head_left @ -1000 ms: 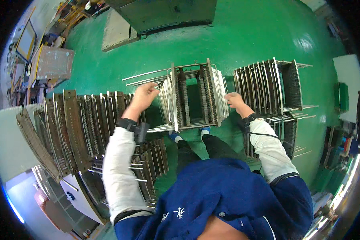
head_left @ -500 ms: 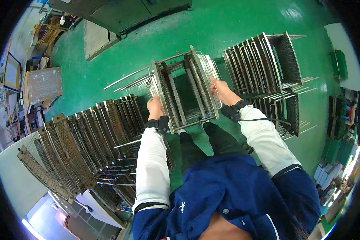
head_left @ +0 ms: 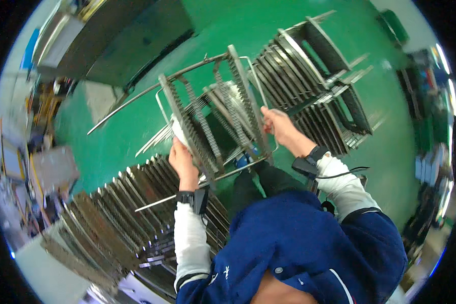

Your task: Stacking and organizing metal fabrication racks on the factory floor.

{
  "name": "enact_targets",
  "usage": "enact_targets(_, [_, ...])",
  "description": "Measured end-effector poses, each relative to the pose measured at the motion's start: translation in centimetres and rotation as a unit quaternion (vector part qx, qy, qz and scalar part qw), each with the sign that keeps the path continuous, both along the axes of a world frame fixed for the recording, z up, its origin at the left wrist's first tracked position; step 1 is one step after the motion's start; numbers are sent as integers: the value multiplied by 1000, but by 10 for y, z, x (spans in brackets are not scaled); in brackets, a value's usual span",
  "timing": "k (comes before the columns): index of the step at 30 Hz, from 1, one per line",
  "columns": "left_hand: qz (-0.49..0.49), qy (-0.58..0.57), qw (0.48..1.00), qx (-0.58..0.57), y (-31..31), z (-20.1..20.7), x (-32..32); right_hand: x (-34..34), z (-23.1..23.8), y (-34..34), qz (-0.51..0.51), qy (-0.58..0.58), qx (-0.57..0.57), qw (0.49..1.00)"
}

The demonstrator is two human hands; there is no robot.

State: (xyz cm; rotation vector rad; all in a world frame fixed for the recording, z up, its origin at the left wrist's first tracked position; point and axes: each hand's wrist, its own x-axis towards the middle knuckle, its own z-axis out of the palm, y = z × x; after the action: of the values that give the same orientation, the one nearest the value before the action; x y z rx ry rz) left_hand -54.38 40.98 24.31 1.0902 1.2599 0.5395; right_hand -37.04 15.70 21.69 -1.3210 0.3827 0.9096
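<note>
Between my hands is a metal rack [head_left: 245, 95] with two toothed side plates, slotted strips across its open middle, and wire handles at its sides. My left hand [head_left: 183, 161] is closed at the rack's left side, near the wire handle. My right hand [head_left: 282, 130] grips the wire handle on the right side, fingers curled around it. The rack hangs tilted above the floor in front of my legs. Through its opening, more metal rack parts [head_left: 223, 109] show below it, partly hidden. A blue shoe [head_left: 242, 160] shows beneath its near end.
A long row of similar racks [head_left: 114, 210] stands close on my left. Two nested groups, a farther one [head_left: 283, 63] and a nearer one [head_left: 321, 124], stand to the right, with rods sticking out. A large dark cabinet [head_left: 142, 38] stands at the far left on the green floor [head_left: 223, 23].
My hands have raised the rack and tilted it; it now sits apart from the rack parts below. The whole view has turned, shifting the surrounding racks and cabinet in the picture.
</note>
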Motion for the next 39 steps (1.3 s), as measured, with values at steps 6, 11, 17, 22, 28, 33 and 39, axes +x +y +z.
enact_targets(6, [-161,-59,985,31,-32,38,36,-37,19,-76,-57,-48,-31,997])
enact_targets(11, [-286,-73,942,158,-53,46,72,-78,24,-121,6,-29,-80,996])
enact_targets(17, [-489,-91,816,294,-139,82,138,-114,12,-167,-88,8,-42,995])
enact_targets(22, [-618,-116,662,409,-258,87,212,-118,-45,-220,-212,173,64,960])
enact_targets(28, [-724,-180,434,505,-440,98,300,-81,-71,-297,-397,257,179,863])
enact_targets(33, [-790,-227,289,491,-574,61,347,-43,-127,-343,-495,311,211,783])
enact_targets(39, [-825,-262,209,454,-676,5,380,-15,-174,-366,-544,230,414,693])
